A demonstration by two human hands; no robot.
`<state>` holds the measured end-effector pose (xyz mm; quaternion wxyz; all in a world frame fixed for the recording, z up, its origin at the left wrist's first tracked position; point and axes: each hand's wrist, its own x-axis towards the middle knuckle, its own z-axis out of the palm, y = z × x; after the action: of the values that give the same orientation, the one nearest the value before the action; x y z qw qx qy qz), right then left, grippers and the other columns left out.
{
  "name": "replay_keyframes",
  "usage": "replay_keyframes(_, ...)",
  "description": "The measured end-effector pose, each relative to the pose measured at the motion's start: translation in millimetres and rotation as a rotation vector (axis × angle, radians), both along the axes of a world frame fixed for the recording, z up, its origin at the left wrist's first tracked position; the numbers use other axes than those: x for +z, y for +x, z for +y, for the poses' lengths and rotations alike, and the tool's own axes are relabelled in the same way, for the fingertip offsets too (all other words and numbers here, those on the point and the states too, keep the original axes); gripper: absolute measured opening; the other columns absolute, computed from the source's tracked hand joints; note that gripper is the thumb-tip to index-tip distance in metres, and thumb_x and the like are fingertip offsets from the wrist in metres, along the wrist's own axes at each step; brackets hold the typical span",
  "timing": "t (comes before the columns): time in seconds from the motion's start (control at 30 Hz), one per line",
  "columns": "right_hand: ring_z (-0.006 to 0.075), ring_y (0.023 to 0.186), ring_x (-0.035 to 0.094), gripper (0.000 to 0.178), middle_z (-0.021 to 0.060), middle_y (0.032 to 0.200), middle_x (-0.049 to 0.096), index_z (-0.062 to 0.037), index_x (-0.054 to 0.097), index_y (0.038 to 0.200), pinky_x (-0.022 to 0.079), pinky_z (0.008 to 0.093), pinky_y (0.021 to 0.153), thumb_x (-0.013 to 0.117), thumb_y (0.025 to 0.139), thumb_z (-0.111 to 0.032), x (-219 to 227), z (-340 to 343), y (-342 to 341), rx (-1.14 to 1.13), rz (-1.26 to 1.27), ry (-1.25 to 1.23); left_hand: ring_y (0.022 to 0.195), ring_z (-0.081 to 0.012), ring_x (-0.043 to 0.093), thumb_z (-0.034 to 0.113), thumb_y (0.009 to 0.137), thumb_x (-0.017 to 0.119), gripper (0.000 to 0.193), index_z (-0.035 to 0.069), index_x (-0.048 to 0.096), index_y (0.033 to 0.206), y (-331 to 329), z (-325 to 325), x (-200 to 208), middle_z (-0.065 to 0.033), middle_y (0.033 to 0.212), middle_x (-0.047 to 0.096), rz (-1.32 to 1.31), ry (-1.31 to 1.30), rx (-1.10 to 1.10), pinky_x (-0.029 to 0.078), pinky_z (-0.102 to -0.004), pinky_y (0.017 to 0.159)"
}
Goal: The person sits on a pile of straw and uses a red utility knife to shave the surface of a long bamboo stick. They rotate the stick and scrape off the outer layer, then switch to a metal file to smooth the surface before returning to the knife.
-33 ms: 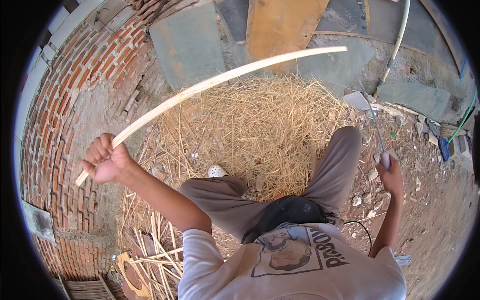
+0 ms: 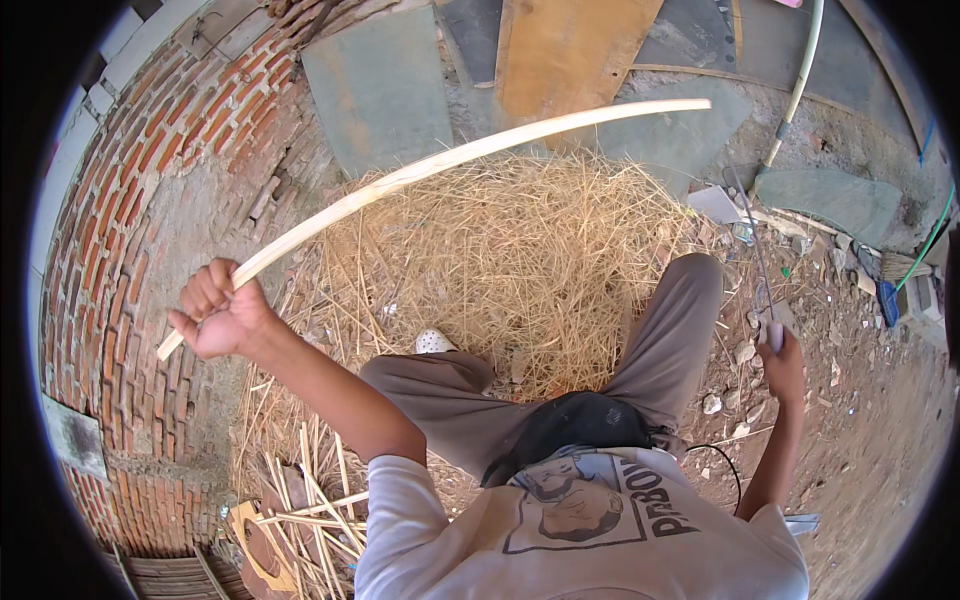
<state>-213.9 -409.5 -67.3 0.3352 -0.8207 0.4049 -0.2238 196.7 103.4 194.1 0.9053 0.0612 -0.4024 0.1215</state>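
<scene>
My left hand (image 2: 225, 310) is raised at the left and closed around a long, pale bamboo or wooden strip (image 2: 430, 167). A short end sticks out below the fist, while the rest slants up and across to the right, above the straw-like shavings. Low at the right, my right hand (image 2: 784, 370) grips the pale handle of a long, thin-bladed knife (image 2: 757, 240). Its narrow blade points away from me, apart from the strip, and is partly hard to make out against the ground.
A heap of shavings (image 2: 520, 260) lies in front of my bent legs. More pale strips (image 2: 320, 510) are piled at lower left, near a brick wall (image 2: 130, 230). Boards (image 2: 375, 95) lean at the back. Stones (image 2: 745, 350) and rubble litter the right side.
My left hand and the strip have shifted slightly right, the strip's far end a little lower. My right hand has moved slightly down, and the blade's angle differs a little.
</scene>
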Motion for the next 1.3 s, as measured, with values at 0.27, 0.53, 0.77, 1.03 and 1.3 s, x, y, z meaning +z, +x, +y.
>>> replay_keyframes(0.27, 0.0473, 0.078, 0.065, 0.032, 0.0301, 0.076, 0.064, 0.0081, 0.065, 0.089, 0.05, 0.0545, 0.069, 0.057, 0.078, -0.021, -240, 50, -189, -0.473, 0.678, 0.105, 0.042, -0.0114, 0.015, 0.04, 0.093, 0.043, 0.049, 0.018, 0.024, 0.053, 2, -50, -29, 0.003, 0.047, 0.02, 0.061, 0.002, -0.125, 0.017, -0.0284, 0.046)
replay_keyframes(0.53, 0.0417, 0.094, 0.065, 0.044, 0.0261, 0.096, 0.066, -0.0112, 0.061, 0.12, 0.052, 0.0466, 0.078, 0.06, 0.076, -0.013, -374, 155, -320, -0.607, 0.832, 0.462, 0.042, -0.0114, 0.015, 0.04, 0.088, 0.045, 0.047, 0.019, 0.023, 0.053, 0, -103, -38, 0.0039, 0.048, 0.019, 0.089, 0.117, -0.13, 0.017, -0.0286, 0.045)
replay_keyframes(0.77, 0.0359, 0.093, 0.068, 0.033, 0.0201, 0.095, 0.07, -0.0027, 0.067, 0.095, 0.052, 0.0461, 0.078, 0.064, 0.077, -0.03, -443, 152, -308, -0.459, 0.639, 0.684, 0.043, -0.012, 0.015, 0.045, 0.084, 0.045, 0.048, 0.02, 0.02, 0.052, 0, -123, -61, 0.0045, 0.047, 0.018, 0.117, 0.121, -0.197, 0.017, -0.0289, 0.046)
replay_keyframes(1.03, 0.0386, 0.094, 0.066, 0.038, 0.0177, 0.093, 0.069, -0.0122, 0.068, 0.1, 0.053, 0.0472, 0.083, 0.073, 0.072, -0.038, -404, 150, -147, -0.219, 0.714, 0.39, 0.043, -0.0121, 0.015, 0.044, 0.084, 0.046, 0.047, 0.02, 0.021, 0.052, -2, -142, -65, 0.0046, 0.047, 0.017, 0.14, 0.239, -0.144, 0.016, -0.0292, 0.046)
replay_keyframes(1.3, 0.0383, 0.112, 0.058, 0.055, 0.0185, 0.119, 0.06, -0.0137, 0.045, 0.13, 0.048, 0.0477, 0.09, 0.064, 0.078, -0.017, -447, 153, -123, -0.042, 0.817, 0.318, 0.041, -0.0108, 0.015, 0.042, 0.085, 0.05, 0.047, 0.02, 0.024, 0.053, -9, -171, -78, 0.0052, 0.046, 0.019, 0.215, 0.165, -0.163, 0.015, -0.0284, 0.045)
